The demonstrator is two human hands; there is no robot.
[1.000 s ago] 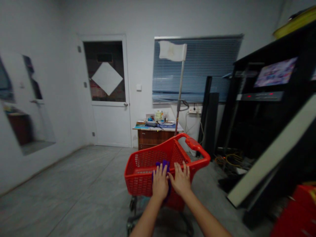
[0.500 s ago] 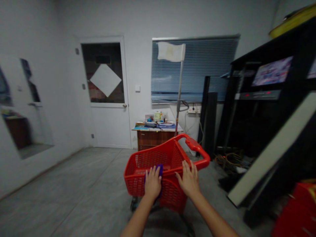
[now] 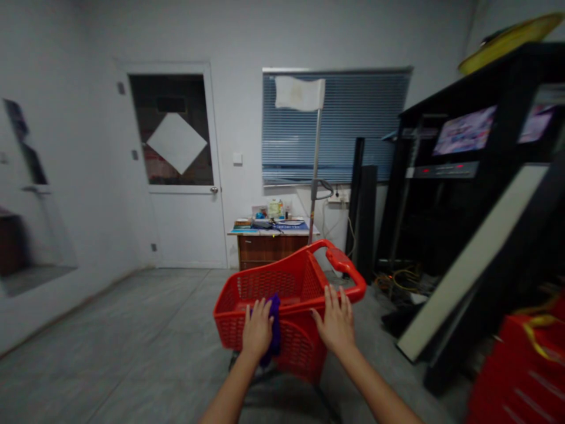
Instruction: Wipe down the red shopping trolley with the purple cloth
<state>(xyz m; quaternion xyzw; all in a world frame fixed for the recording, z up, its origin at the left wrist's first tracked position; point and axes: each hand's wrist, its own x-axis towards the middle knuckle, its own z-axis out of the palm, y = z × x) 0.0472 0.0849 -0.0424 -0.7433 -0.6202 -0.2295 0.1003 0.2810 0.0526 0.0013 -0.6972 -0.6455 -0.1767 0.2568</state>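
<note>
Count of hands in view: two. The left hand (image 3: 257, 330) holds one purple cloth (image 3: 275, 333), pressing it against the near wall of the single red shopping cart (image 3: 233, 330); the cloth hangs below the palm. The right hand (image 3: 335, 321) is open, its fingers spread wide, and rests on the cart's near rim, touching no cloth. The cart stands on the grey floor (image 3: 132, 330), its one red handle (image 3: 346, 265) at the far end. Beyond it are one wooden desk (image 3: 269, 248) and one white flag (image 3: 300, 93) on a single metal pole. One red crate (image 3: 512, 377) sits near right.
</note>
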